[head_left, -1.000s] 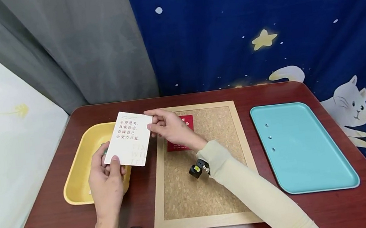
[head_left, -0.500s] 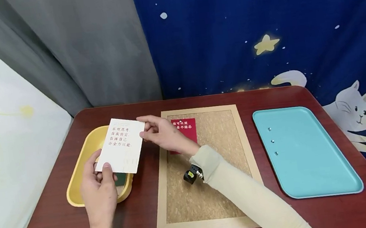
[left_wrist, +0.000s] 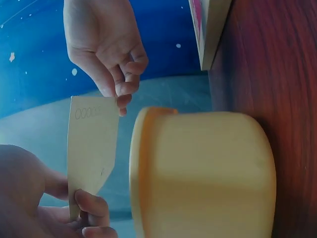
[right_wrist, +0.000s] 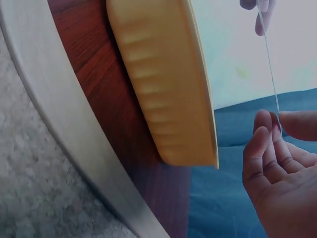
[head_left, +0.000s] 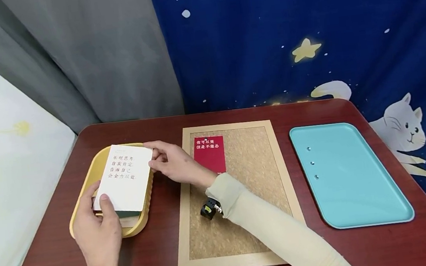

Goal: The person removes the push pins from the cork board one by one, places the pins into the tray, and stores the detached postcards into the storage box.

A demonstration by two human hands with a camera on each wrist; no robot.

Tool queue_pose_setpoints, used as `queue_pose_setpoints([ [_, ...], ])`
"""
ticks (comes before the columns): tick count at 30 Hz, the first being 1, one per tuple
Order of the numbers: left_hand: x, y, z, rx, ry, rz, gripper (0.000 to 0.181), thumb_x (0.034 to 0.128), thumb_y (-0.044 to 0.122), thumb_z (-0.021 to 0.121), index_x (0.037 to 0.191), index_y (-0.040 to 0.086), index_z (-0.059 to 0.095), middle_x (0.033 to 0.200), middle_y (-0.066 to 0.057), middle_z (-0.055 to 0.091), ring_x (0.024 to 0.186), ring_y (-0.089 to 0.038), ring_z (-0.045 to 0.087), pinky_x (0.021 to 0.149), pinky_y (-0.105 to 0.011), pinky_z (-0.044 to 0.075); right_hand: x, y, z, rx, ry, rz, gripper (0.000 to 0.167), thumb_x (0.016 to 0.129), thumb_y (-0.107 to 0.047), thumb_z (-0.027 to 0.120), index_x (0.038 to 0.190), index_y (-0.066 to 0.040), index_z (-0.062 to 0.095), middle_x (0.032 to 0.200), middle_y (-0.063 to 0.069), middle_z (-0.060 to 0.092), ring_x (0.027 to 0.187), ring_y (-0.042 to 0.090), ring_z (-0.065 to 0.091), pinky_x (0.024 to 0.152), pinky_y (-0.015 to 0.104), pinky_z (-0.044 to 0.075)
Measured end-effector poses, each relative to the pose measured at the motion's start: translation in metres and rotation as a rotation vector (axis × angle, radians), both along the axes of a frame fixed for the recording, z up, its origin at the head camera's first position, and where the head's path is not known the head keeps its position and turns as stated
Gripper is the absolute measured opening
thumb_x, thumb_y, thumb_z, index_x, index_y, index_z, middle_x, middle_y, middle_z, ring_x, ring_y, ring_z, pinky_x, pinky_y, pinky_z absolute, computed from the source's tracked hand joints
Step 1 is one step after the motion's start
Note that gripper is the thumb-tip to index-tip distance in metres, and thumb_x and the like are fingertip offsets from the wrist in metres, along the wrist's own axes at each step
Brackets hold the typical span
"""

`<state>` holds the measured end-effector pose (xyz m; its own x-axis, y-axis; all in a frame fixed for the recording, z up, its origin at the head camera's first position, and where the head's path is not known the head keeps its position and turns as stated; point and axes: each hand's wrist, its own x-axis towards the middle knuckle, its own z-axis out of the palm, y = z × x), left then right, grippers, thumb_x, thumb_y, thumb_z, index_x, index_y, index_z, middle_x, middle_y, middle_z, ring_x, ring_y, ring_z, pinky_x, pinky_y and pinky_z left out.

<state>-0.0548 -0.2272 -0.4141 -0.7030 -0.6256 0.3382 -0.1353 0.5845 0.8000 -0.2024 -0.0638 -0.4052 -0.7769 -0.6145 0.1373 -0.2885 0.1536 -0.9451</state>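
A white card (head_left: 126, 191) with lines of printed characters is held up over the yellow basket (head_left: 146, 217). My left hand (head_left: 99, 225) pinches its lower left corner between thumb and fingers. At the upper right edge, my right hand (head_left: 174, 161) pinches the card with thumb and fingertips. The left wrist view shows the back of the card (left_wrist: 91, 144) between both hands. Edge-on, the same card (right_wrist: 271, 69) looks like a thin line in the right wrist view. Below it, a dark green piece and a pale piece show partly inside the basket.
A wood-framed cork board (head_left: 246, 217) lies on the dark red table (head_left: 153, 262). A red card (head_left: 210, 155) is pinned near its top left. At the right, a turquoise tray (head_left: 360, 177) holds several small shiny pins (head_left: 312, 163) along its left side.
Both hands have moved left with the white card, which now hangs over the basket. The red card on the board is less covered by the right arm.
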Motion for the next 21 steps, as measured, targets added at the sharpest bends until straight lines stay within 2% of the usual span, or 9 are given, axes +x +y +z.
queue_pose_setpoints([
  [2, 0.0, -0.003, -0.001, -0.017, -0.008, 0.018, 0.04, 0.1009, 0.011, 0.056, 0.139, 0.016, 0.067, 0.086, 0.027, 0.053, 0.059, 0.01, 0.044, 0.057, -0.007, 0.037, 0.0, -0.004, 0.001, 0.016, 0.018, -0.001, 0.052, 0.101, -0.005, 0.064, 0.152, -0.007, 0.05, 0.099, 0.005, 0.062, 0.081, 0.015, 0.065, 0.07, 0.013, 0.047],
  [5, 0.0, -0.008, -0.003, -0.042, -0.043, 0.048, 0.04, 0.1012, 0.012, 0.055, 0.139, 0.016, 0.067, 0.091, 0.008, 0.065, 0.065, 0.007, 0.043, 0.061, -0.01, 0.034, 0.001, -0.009, 0.002, 0.029, 0.046, 0.003, 0.053, 0.102, -0.005, 0.063, 0.153, -0.008, 0.048, 0.1, 0.005, 0.062, 0.079, 0.013, 0.061, 0.07, 0.013, 0.046],
  [7, 0.0, -0.01, -0.004, -0.048, -0.076, 0.064, 0.041, 0.1021, 0.014, 0.054, 0.141, 0.015, 0.065, 0.101, -0.009, 0.072, 0.075, -0.002, 0.051, 0.067, -0.018, 0.036, 0.002, -0.012, 0.002, 0.034, 0.063, 0.008, 0.054, 0.102, -0.005, 0.062, 0.154, -0.008, 0.045, 0.101, 0.005, 0.064, 0.081, 0.013, 0.063, 0.071, 0.012, 0.046],
  [9, 0.0, -0.012, -0.004, -0.046, -0.109, 0.076, 0.042, 0.1031, 0.016, 0.052, 0.143, 0.014, 0.063, 0.113, -0.021, 0.073, 0.087, -0.016, 0.059, 0.075, -0.027, 0.037, 0.002, -0.015, 0.002, 0.028, 0.068, 0.01, 0.054, 0.102, -0.004, 0.061, 0.153, -0.008, 0.043, 0.101, 0.006, 0.065, 0.083, 0.016, 0.067, 0.072, 0.012, 0.046],
  [11, 0.0, -0.014, -0.005, -0.042, -0.134, 0.086, 0.042, 0.104, 0.019, 0.051, 0.145, 0.013, 0.061, 0.119, -0.026, 0.071, 0.097, -0.031, 0.061, 0.08, -0.036, 0.035, 0.002, -0.018, 0.003, 0.022, 0.064, 0.004, 0.053, 0.102, -0.004, 0.062, 0.152, -0.007, 0.043, 0.1, 0.005, 0.066, 0.085, 0.016, 0.067, 0.072, 0.011, 0.047],
  [13, 0.0, -0.015, -0.005, -0.039, -0.146, 0.088, 0.043, 0.1042, 0.02, 0.05, 0.145, 0.012, 0.061, 0.122, -0.027, 0.071, 0.104, -0.04, 0.062, 0.082, -0.044, 0.035, 0.002, -0.021, 0.003, 0.024, 0.056, -0.009, 0.05, 0.102, -0.005, 0.063, 0.149, -0.007, 0.045, 0.1, 0.004, 0.066, 0.083, 0.011, 0.064, 0.073, 0.011, 0.046],
  [17, 0.0, -0.018, -0.004, -0.04, -0.176, 0.094, 0.044, 0.1043, 0.022, 0.049, 0.146, 0.012, 0.06, 0.122, -0.029, 0.07, 0.109, -0.046, 0.062, 0.086, -0.054, 0.037, 0.002, -0.025, 0.002, 0.057, 0.068, -0.033, 0.045, 0.101, -0.006, 0.065, 0.144, -0.006, 0.05, 0.103, 0.005, 0.068, 0.084, 0.002, 0.055, 0.077, 0.009, 0.044],
  [21, -0.001, -0.022, -0.005, -0.04, -0.196, 0.077, 0.045, 0.1041, 0.02, 0.049, 0.146, 0.008, 0.059, 0.125, -0.031, 0.067, 0.115, -0.048, 0.061, 0.092, -0.06, 0.039, 0.001, -0.027, 0.0, 0.115, 0.108, -0.044, 0.045, 0.101, -0.009, 0.066, 0.144, -0.008, 0.053, 0.111, 0.006, 0.071, 0.094, 0.003, 0.06, 0.082, 0.009, 0.047],
])
